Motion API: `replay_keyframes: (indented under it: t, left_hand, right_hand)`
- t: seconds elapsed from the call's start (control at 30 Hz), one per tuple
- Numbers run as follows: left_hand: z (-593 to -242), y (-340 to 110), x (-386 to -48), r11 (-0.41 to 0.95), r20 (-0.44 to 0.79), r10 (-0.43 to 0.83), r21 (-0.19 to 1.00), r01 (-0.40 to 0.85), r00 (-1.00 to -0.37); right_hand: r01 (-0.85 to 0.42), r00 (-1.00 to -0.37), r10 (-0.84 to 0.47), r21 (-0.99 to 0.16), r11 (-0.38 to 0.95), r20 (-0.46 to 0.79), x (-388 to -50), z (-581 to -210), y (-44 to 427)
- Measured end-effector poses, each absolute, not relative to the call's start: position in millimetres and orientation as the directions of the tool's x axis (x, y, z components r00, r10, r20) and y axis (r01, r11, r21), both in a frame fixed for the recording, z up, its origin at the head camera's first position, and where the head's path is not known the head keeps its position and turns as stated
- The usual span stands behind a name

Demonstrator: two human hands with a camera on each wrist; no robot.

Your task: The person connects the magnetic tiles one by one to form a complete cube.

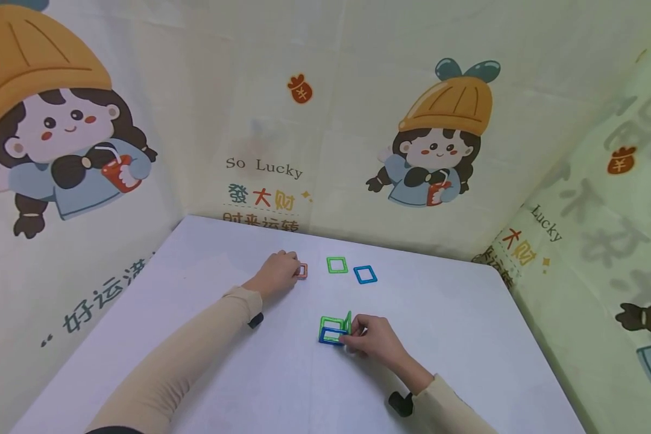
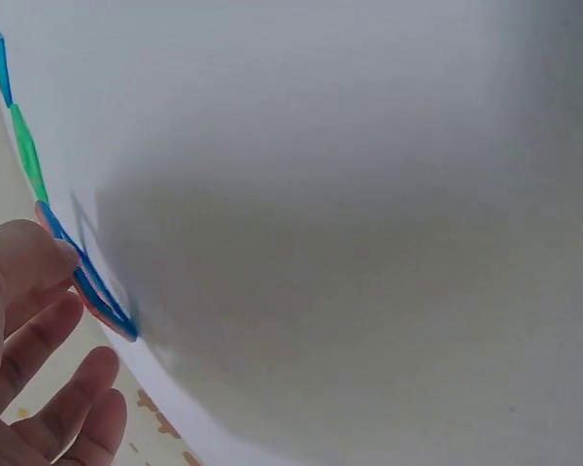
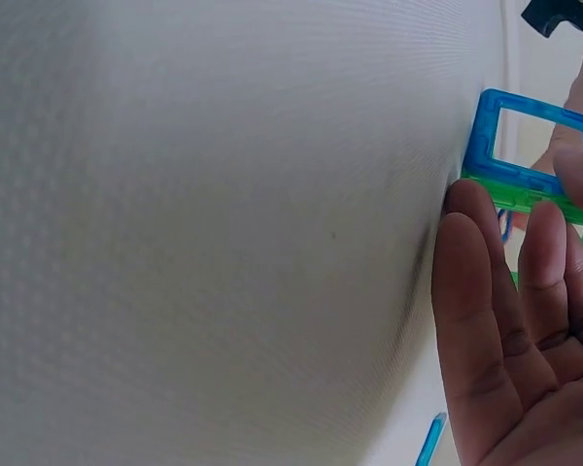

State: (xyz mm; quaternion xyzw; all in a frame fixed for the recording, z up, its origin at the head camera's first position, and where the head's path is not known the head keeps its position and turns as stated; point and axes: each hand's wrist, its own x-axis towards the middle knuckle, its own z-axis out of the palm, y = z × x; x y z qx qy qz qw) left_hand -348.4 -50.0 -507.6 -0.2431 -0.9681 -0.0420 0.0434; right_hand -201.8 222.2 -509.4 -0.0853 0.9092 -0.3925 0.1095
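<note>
My left hand (image 1: 275, 274) pinches an orange square magnetic tile (image 1: 305, 270) at the table's far side. In the left wrist view a blue square tile (image 2: 93, 282) lies against it under the thumb. Nearer, several open-framed tiles are joined: a green tile (image 1: 332, 318) behind, a blue tile (image 1: 331, 343) at the front and a green tile (image 1: 349, 322) standing at the right. My right hand (image 1: 377, 337) pinches this piece at its right front corner; the right wrist view has the thumb on the blue tile (image 3: 483, 136), with fingers beside the green edge.
To the right of the left hand, a loose green tile (image 1: 337, 272) and a loose blue tile (image 1: 366, 282) lie on the white table (image 1: 260, 386). A printed cloth (image 1: 347, 138) hangs behind the table's far edge.
</note>
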Motion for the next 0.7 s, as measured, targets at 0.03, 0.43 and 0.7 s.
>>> replay_keyframes:
  t: [0.03, 0.43, 0.7]
  left_hand:
    - [-507, -49, -348, 0.876, 0.111, 0.467, 0.078, 0.476, -0.877]
    - [-498, -43, -344, 0.851, 0.123, 0.444, 0.253, 0.461, -0.887]
    - [-495, -39, -345, 0.846, 0.133, 0.436, 0.278, 0.456, -0.89]
  right_hand:
    - [-0.066, -0.961, -0.24, -0.731, 0.679, -0.136, -202, -509, 222]
    - [-0.044, -0.959, -0.23, -0.714, 0.699, -0.166, -204, -508, 223]
    - [-0.045, -0.958, -0.232, -0.712, 0.701, -0.168, -207, -509, 223]
